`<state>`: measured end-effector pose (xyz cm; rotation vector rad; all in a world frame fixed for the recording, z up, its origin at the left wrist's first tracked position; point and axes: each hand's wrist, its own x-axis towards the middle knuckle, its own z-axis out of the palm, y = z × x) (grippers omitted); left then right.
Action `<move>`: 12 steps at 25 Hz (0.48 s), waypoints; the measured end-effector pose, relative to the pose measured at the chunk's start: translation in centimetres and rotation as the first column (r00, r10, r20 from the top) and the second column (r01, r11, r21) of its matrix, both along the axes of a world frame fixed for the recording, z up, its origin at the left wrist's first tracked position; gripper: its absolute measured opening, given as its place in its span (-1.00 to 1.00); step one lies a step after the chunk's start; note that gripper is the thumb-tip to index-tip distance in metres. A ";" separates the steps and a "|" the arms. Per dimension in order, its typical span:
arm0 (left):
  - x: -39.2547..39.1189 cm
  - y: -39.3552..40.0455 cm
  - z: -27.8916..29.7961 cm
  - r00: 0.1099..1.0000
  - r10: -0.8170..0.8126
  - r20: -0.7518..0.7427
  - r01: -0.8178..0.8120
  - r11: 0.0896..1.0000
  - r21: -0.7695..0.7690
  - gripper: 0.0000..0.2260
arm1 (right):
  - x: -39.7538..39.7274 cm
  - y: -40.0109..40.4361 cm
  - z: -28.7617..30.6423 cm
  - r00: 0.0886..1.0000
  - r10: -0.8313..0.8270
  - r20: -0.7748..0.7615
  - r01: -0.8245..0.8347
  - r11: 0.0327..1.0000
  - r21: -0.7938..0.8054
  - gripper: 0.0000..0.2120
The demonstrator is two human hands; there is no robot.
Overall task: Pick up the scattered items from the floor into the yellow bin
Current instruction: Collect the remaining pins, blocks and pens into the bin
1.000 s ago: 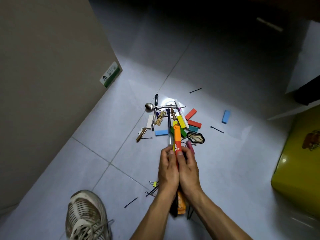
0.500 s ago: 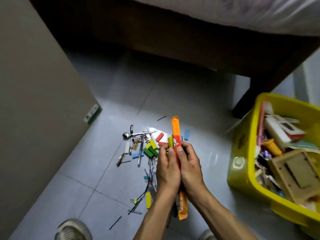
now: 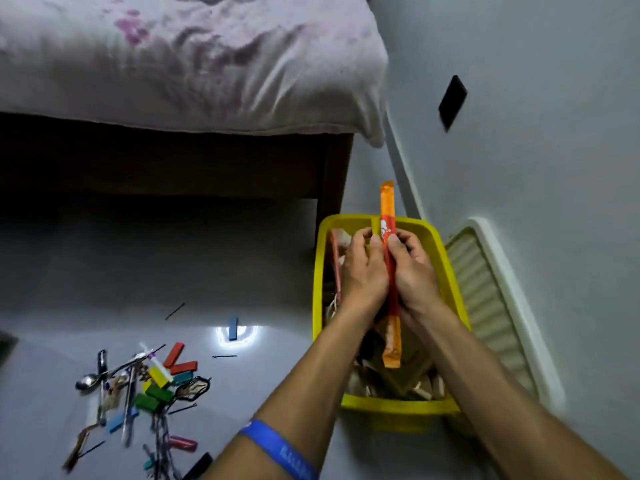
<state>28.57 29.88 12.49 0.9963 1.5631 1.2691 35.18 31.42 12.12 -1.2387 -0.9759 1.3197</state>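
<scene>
- Head view: the left hand (image 3: 363,268) and the right hand (image 3: 412,268) are pressed side by side above the yellow bin (image 3: 394,407), fingers curled around a long orange packet (image 3: 389,258) held between them.
- The packet stands nearly upright in the picture; its top end sticks out past the fingertips beyond the bin's far rim, and its lower end hangs below the wrists over the bin's contents.
- A thin yellowish piece shows between the left hand's fingers, too hidden to tell what it is.
- The bin sits on the floor (image 3: 270,271) by the bed's corner leg (image 3: 334,188), close to the wall (image 3: 536,168); it is packed with brown and cardboard-coloured objects and a pinkish strip along its left wall.
- A ribbed beige lid-like panel (image 3: 485,299) lies just beside the bin's right wall, along the skirting.
- A blue wristband (image 3: 280,452) circles the left forearm.
- On the floor toward the lower left corner lies a scattered pile (image 3: 145,389): a spoon (image 3: 86,382), pens, red, green, yellow and blue blocks, hairpins, and a dark oval patch (image 3: 192,389).
- A single blue block (image 3: 233,328) lies apart, between the pile and the bin, on a bright reflection.
- A bed with a pale, pink-stained sheet (image 3: 180,64) fills the upper left.
</scene>
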 end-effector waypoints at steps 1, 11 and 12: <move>0.4 0.7 -1.0 0.999 -0.038 -0.036 0.037 0.998 -0.044 -0.70 | 1.1 0.7 -0.6 1.000 -0.005 -0.005 0.005 0.997 -0.072 -0.87; -4.1 -2.4 -7.2 0.832 -0.206 -0.515 0.217 0.975 -0.039 -0.65 | 4.8 -0.1 -5.0 0.673 0.209 0.709 -0.328 0.944 0.034 -0.60; -4.2 -2.9 -7.7 0.721 -0.325 -0.612 0.333 0.937 -0.106 -0.62 | 4.9 -1.0 -6.0 0.451 0.307 0.838 -0.502 0.864 -0.047 -0.53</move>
